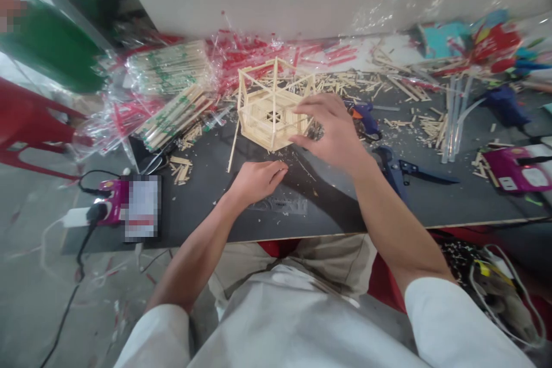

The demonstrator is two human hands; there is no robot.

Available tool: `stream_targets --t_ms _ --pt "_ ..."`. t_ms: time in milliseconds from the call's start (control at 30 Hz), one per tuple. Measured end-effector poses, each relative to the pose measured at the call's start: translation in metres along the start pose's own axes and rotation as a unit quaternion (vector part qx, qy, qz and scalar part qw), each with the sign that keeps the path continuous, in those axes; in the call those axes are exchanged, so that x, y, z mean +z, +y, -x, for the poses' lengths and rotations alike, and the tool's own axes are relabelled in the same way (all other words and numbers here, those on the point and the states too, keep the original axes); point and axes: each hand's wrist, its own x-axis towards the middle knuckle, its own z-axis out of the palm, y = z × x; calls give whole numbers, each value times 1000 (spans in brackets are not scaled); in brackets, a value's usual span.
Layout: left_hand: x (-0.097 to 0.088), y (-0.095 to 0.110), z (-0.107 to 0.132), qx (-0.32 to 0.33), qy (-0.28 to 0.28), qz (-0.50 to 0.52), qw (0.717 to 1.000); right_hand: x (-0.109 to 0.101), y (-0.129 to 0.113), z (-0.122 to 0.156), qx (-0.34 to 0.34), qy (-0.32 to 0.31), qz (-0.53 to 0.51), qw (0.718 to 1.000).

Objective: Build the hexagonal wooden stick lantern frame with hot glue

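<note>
A hexagonal open frame model point(272, 92) built of thin wooden sticks stands on the dark table, tiers of sticks forming its inside. One loose-ended stick point(233, 146) slants down from its left side. My right hand point(332, 129) curves around the model's right edge, thumb low and fingers higher, gripping it there. Just in front of the model, my left hand point(259, 181) is closed, fingertips pressed together; whatever is in them, if anything, is too small to make out. A clear plastic ruler point(282, 206) lies on the table beneath and beside the left hand.
Bundled wooden sticks point(172, 69) in plastic lie back left. Right of the model are a glue gun point(366, 118), blue-handled cutters point(390, 169) and clear glue sticks point(455, 121). Stick offcuts point(340, 85) litter the back. A phone point(142, 207) and power strip point(110, 201) sit left.
</note>
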Motion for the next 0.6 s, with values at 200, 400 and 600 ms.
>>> stream_targets --t_ms 200,400,600 --pt "-2 3 -2 5 -25 10 1000 29 20 23 30 92 38 995" --pt "-3 -9 -4 -47 18 6 999 57 22 18 36 134 44 989" --pt "-5 -15 -6 -69 44 5 997 65 9 16 69 173 47 981"
